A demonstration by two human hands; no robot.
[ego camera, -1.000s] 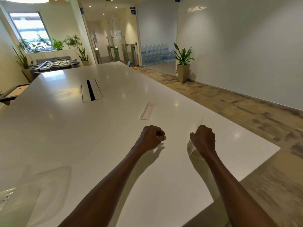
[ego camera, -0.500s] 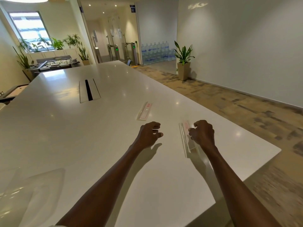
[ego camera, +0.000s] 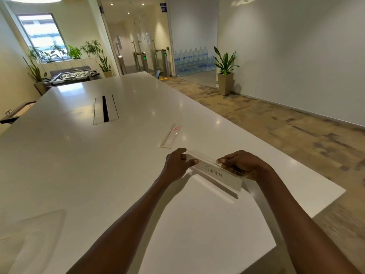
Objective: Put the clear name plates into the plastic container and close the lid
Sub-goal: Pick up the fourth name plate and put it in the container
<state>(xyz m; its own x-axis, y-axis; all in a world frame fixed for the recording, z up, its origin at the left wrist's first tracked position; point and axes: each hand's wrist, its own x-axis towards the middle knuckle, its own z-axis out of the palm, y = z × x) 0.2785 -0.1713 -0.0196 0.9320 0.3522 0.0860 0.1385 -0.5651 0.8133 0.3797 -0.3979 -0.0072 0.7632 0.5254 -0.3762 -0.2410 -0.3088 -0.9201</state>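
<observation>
A clear name plate (ego camera: 216, 173) with handwritten lettering lies crosswise near the right edge of the white table (ego camera: 98, 159). My left hand (ego camera: 177, 165) pinches its left end. My right hand (ego camera: 243, 164) grips its upper edge at the right. A second clear name plate (ego camera: 170, 136) with red print lies flat a little farther away, untouched. At the bottom left corner a faint clear plastic container (ego camera: 31, 240) sits on the table, partly cut off by the frame.
A cable slot (ego camera: 105, 111) is set in the table's middle. The table's right edge and near corner lie close to my right arm. Beyond it are carpeted floor and a potted plant (ego camera: 225, 74) by the wall.
My right hand turned the name plate from lengthwise to crosswise, lettering now facing me. My left hand, a loose fist before, moved right and took hold of the plate's left end.
</observation>
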